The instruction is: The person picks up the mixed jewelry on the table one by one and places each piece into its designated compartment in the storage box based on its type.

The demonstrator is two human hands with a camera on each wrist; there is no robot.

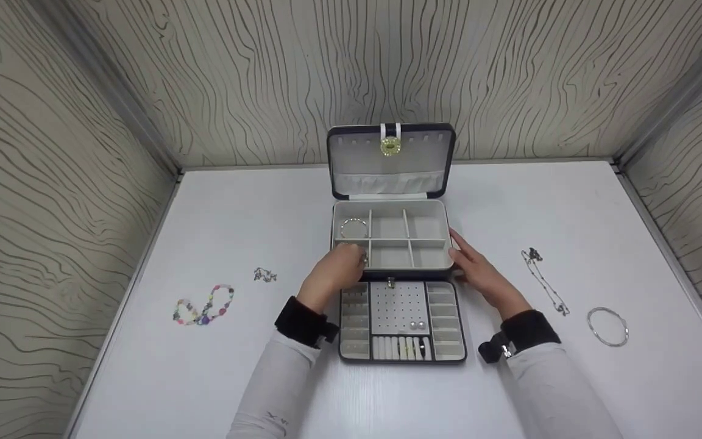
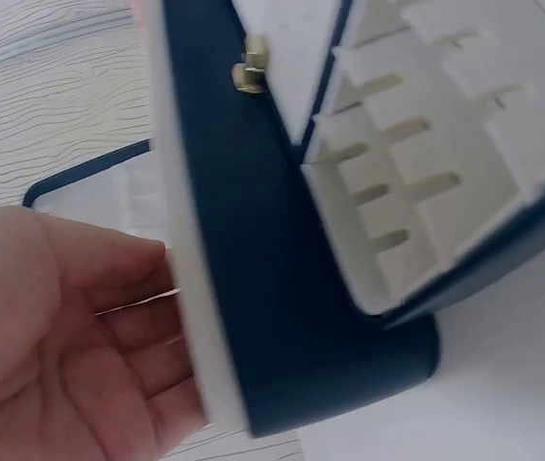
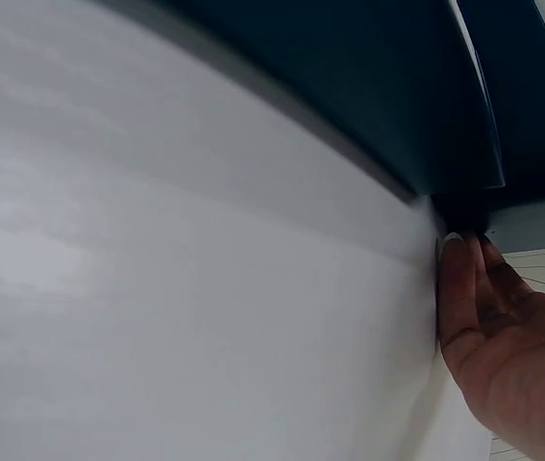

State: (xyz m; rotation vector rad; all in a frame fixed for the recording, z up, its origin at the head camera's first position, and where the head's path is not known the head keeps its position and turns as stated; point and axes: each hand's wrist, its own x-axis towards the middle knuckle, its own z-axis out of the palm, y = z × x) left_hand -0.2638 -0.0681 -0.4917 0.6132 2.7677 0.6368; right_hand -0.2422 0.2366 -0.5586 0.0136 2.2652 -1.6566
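- Left hand [image 1: 337,268] dips into the front left of the jewelry box [image 1: 429,257]; cannot tell if grasping.
- Right hand [image 1: 479,269], fingers extended, touches the box's right side.
- Box stands open on the table [image 1: 235,213].

Arms [image 1: 280,381] reach forward, left hand [image 1: 340,266] and right hand [image 1: 478,268] angled inward

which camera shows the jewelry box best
The head view: nearly the whole jewelry box shows, lid raised. The left wrist catches its front and some compartments; the right wrist, mostly dark outer surfaces.
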